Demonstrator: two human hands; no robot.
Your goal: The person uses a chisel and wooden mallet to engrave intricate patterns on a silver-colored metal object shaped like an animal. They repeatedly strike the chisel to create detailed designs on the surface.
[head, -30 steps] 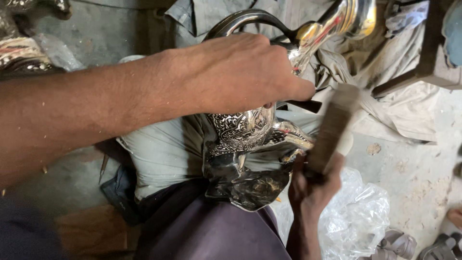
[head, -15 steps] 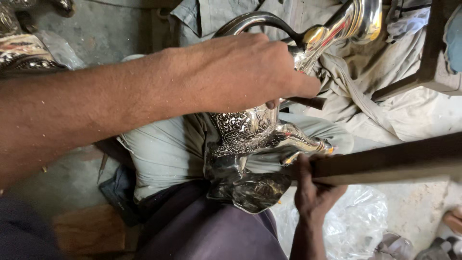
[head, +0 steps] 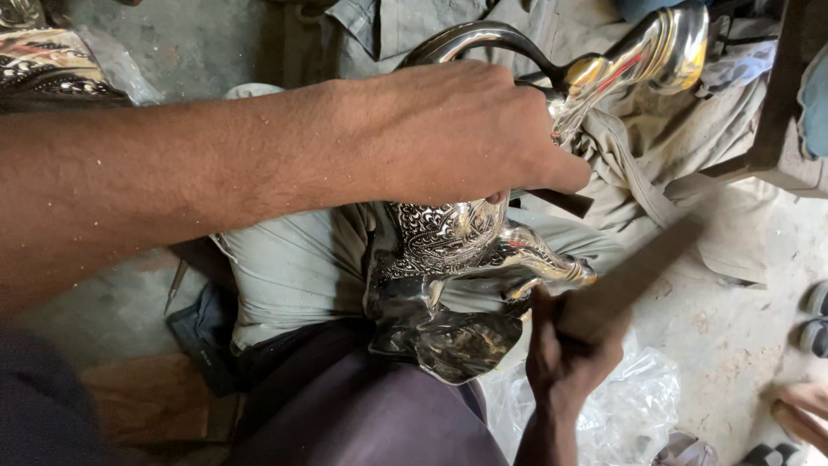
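My left hand (head: 457, 129) presses down on top of a shiny engraved metal pitcher (head: 448, 250) that lies across my lap on a grey cloth (head: 293, 267). The pitcher's curved handle (head: 470, 39) and gold-tinted spout (head: 655, 47) stick out beyond my knuckles. A dark tool tip (head: 561, 201) pokes out under the fingers of that hand. My right hand (head: 565, 362) is closed on the handle of a wooden mallet (head: 634, 276), which is motion-blurred and slants up to the right beside the pitcher's lower spout-like arm (head: 543, 259).
Crumpled clear plastic (head: 621, 414) lies on the dusty concrete floor at lower right. Another engraved metal piece (head: 43, 65) sits at upper left. A dark wooden frame (head: 776, 95) stands at upper right. Someone's foot and sandals (head: 802, 406) show at the right edge.
The mallet swung: first raised upright, then lying level across to the right, now tilted up to the right. My left hand stays on the pitcher.
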